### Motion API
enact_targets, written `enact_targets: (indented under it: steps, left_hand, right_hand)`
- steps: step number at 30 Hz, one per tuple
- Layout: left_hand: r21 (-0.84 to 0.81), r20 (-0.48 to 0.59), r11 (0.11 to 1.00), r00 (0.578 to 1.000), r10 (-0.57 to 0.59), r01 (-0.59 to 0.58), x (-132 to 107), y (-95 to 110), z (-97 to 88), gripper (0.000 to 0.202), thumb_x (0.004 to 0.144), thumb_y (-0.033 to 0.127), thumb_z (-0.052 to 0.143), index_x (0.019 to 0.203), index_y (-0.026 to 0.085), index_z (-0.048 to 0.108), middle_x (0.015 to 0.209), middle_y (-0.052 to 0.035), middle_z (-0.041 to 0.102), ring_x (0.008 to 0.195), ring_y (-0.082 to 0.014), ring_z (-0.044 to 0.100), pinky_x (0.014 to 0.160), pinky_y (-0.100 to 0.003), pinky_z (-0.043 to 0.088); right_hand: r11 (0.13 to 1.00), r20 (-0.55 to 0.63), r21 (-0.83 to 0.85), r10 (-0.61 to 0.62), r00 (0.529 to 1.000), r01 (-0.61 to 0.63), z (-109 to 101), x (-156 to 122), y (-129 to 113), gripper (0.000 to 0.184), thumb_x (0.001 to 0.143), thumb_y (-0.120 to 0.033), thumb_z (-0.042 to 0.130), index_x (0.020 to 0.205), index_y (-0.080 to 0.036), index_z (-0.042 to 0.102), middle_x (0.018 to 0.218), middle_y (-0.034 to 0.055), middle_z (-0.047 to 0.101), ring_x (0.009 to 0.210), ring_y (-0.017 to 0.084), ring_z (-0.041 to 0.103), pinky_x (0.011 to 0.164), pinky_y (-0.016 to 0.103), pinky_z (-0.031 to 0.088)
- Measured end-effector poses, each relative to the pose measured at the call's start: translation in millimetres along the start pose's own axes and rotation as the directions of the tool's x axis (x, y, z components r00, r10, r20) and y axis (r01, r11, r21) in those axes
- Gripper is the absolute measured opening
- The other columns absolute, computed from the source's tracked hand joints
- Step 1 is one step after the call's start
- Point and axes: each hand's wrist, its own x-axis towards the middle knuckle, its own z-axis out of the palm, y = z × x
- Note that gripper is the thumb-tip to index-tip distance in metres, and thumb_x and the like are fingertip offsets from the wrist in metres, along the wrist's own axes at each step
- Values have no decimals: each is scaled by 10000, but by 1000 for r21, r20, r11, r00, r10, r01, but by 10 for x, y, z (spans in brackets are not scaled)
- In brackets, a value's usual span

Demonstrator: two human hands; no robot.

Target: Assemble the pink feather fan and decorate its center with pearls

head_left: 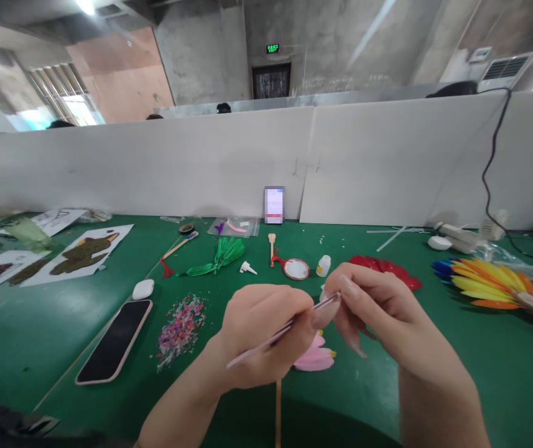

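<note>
Stick (286,326) between left hand (259,339) and right hand (380,308); far green sign (272,48) unreadable

hands: 2, left hand (266,333) and right hand (378,308)
held thin rod (285,328): 1
phone (114,341) lying flat: 1
glue bottle (323,266): 1

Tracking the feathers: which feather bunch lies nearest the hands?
The pink feather bunch, under the left hand and right hand; green feathers, red feathers and yellow-orange feathers lie farther off.
</note>
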Motion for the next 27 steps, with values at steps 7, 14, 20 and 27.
enact_targets:
  steps: [7,14,20,27]
  left_hand:
    - [62,11,998,1000,-12,11,-15,1,-1,209,873,183,491,665,177,512,525,37,537,458,-63,446,436,-179,360]
    - [188,-25,978,995,96,-89,-24,-10,52,153,848,130,490,705,162,534,498,37,499,439,-81,420,435,-217,341]
    - [197,-25,978,997,74,-67,-22,19,57,149,846,108,476,722,159,541,520,22,531,455,-88,454,450,-221,361]
    - [165,-2,985,999,43,-42,-28,5,31,165,862,144,469,716,170,540,531,22,547,461,-80,464,443,-201,367]
  right_hand:
    - [996,-81,-75,-61,995,55,23,-4,33,258,931,-349,481,739,-189,545,548,-45,504,412,49,449,382,157,369]
    - [919,-187,-377,-199,962,117,62,0,39,241,935,-304,478,737,-184,547,562,-43,507,418,49,427,392,171,344]
    - [897,-187,-426,-218,958,121,84,9,11,244,941,-310,456,745,-187,534,560,-32,509,434,71,435,413,201,352]
    - [943,-140,-324,-125,982,74,59,-24,12,207,943,-332,445,813,-193,527,664,-9,546,459,80,479,415,206,381]
